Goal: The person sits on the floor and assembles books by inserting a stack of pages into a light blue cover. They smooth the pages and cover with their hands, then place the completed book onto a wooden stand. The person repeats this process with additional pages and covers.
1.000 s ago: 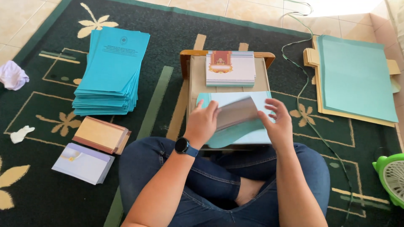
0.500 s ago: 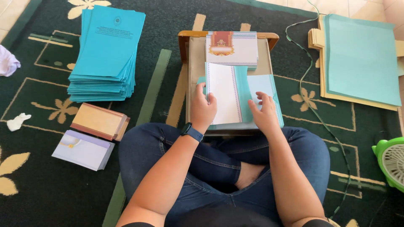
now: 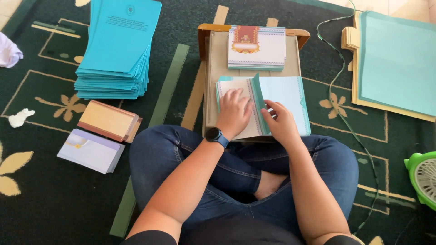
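Card [image 3: 272, 104]: folded, teal-edged, lying open on the small wooden table [image 3: 213, 68] in front of the seated person, near edge over the lap. Left half cream, right half pale blue; a teal flap stands up along the middle fold.

Left hand [image 3: 234, 111]: flat, fingers spread, palm down, pressing the cream left half of the card. Holds nothing. Dark watch [image 3: 213, 134] on the wrist.

Right hand [image 3: 279, 122]: loosely curled, fingertips at the foot of the upright teal flap, touching it beside the fold; whether it pinches the flap cannot be told.

Card stack [image 3: 256, 47]: white with red-and-gold crest, at the far end of the table, just beyond the open card.

Teal stack [image 3: 118, 50]: tall pile of teal sheets on the carpet [image 3: 172, 27], left of the table.

Tan stack [image 3: 108, 120]: smaller, brown-edged, near the left knee. White stack [image 3: 91, 150] just beside it, nearer the camera.

Board [image 3: 395, 63]: pale teal sheets on a tan backing, right of the table, well apart.

Cord [image 3: 338, 90]: green, winding over the carpet between table and board.

Fan [image 3: 422, 177]: green, at the right edge, partly cut off.

Tissues [image 3: 20, 118]: crumpled, white, far left.
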